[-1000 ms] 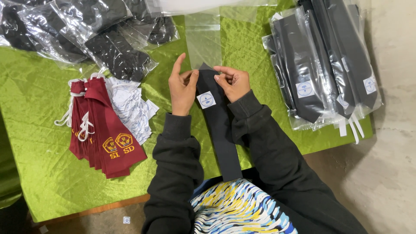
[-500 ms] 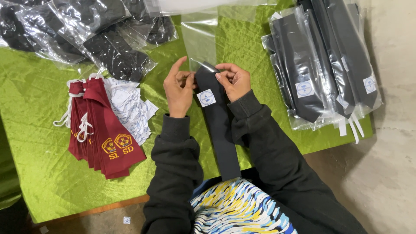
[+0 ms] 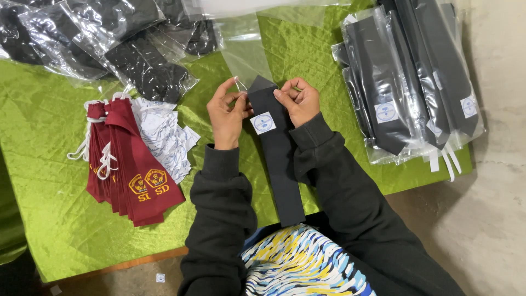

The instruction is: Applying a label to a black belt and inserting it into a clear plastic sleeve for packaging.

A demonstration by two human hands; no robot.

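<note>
**Black tie at the mouth of a clear sleeve, mid-frame**

Compared with the picture half a second earlier, the clear plastic sleeve [image 3: 249, 55] now slants up and to the left from the tie's tip, where before it lay more squarely above it. The fingers of both hands have also drawn closer to the tip. The sleeves, the green cloth [image 3: 49, 208] and the piles around them lie as they did.

The black tie [image 3: 276, 148] runs from the centre of the frame down toward the lower middle, a small round-marked white label near its pointed upper end. The left hand [image 3: 227, 112] sits just left of the tip, its fingers pinched on the sleeve's lower edge. The right hand [image 3: 298, 101] is closed on the tie's right edge beside the point. Whether the tip is already inside the sleeve cannot be told, since the plastic is see-through and glares.

Left of centre lies a fan of maroon ties [image 3: 139, 175] with yellow crests, partly covering a heap of white labels [image 3: 161, 137]. Bagged dark ties [image 3: 137, 60] fill the upper left, cut off by the frame's top edge. A stack of bagged black ties [image 3: 405, 82] occupies the upper right, its top likewise cut off. The tie's lower end disappears behind a patterned cloth [image 3: 301, 263] at the bottom.
</note>
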